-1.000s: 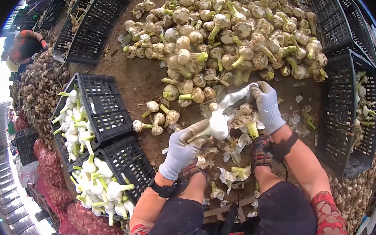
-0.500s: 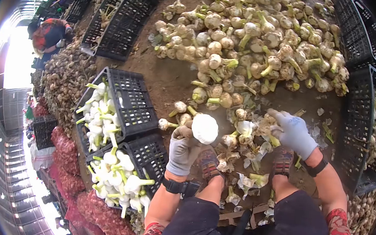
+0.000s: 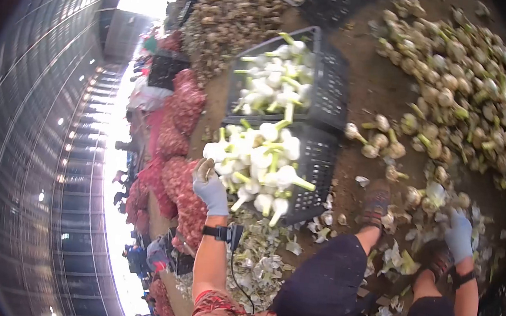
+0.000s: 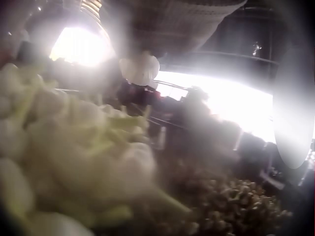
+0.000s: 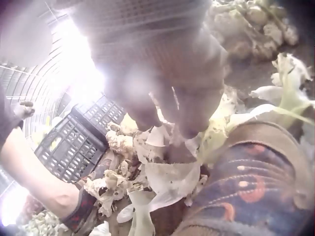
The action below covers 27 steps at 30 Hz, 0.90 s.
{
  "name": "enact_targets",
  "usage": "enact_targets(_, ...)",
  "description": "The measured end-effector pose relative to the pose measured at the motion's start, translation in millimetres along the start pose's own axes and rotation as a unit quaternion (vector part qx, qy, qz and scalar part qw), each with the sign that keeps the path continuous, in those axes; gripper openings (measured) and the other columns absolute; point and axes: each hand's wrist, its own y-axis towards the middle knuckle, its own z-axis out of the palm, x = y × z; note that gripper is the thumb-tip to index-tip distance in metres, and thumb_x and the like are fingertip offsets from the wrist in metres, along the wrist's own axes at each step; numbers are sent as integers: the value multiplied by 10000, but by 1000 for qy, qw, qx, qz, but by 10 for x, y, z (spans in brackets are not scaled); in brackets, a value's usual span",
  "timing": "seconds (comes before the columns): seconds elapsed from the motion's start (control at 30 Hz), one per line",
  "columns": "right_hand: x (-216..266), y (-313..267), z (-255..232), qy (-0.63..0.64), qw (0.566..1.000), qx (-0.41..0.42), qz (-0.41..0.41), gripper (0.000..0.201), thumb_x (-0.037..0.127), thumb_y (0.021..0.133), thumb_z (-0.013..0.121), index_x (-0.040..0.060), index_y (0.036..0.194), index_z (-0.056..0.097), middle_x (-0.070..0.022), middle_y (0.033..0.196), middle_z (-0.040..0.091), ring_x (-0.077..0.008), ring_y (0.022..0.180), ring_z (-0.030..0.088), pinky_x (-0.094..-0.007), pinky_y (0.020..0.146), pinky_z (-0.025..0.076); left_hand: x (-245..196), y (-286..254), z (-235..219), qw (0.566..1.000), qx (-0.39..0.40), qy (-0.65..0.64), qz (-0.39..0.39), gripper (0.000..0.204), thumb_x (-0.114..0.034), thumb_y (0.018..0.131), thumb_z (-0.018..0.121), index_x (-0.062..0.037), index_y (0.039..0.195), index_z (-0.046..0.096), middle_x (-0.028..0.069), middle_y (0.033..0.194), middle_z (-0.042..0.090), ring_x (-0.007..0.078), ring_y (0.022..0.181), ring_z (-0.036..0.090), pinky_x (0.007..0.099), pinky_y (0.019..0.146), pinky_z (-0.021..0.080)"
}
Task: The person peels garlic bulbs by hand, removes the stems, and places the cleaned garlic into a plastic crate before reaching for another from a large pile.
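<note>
My gloved left hand (image 3: 208, 189) is raised at the near left side of a black crate heaped with trimmed white garlic. Its fingers are curled at a peeled garlic bulb (image 4: 140, 69), which pokes out below the glove in the left wrist view. The gloved right hand (image 3: 458, 236) reaches down beside my shoe among loose garlic skins (image 5: 172, 179). Its fingers (image 5: 189, 125) point downward, spread apart, with tips right at the papery skins. Unpeeled garlic bulbs (image 3: 435, 194) lie just beyond that hand.
Two black crates (image 3: 315, 176) of white garlic stand end to end. A large heap of unpeeled garlic (image 3: 473, 88) covers the ground at right. Red mesh sacks (image 3: 173, 132) lie left of the crates. My shoe (image 3: 376, 203) stands among scattered peelings.
The left hand has carried the peeled bulb leftward to the crate. The right hand has dropped a long strip of skin and lowered toward the peelings. My head view has turned left.
</note>
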Motion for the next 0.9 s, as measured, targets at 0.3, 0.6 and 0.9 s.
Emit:
enact_targets(0.3,12,-17,42,30,999,-14,-23,311,133,766,670,75,1066,614,-175,1005,605,-396,911,603,-468,763,487,734,-440,-50,998,45,40,-8,231,51,798,620,-9,1008,693,134,1033,667,272,949,648,357,889,501)
enact_targets(0.6,-5,49,63,5,1000,19,-12,269,153,794,649,90,1054,622,-181,1004,620,-400,903,609,-479,760,485,603,-753,98,989,116,68,-57,187,5,824,615,-6,986,708,136,1031,640,254,990,621,341,876,489)
enact_targets(0.9,-108,-94,-210,-172,971,128,106,325,187,801,596,89,1109,630,-145,1027,658,-337,940,648,-465,784,500,8,-230,461,989,123,-73,33,300,31,794,647,5,1093,638,133,1021,634,271,937,612,360,872,492)
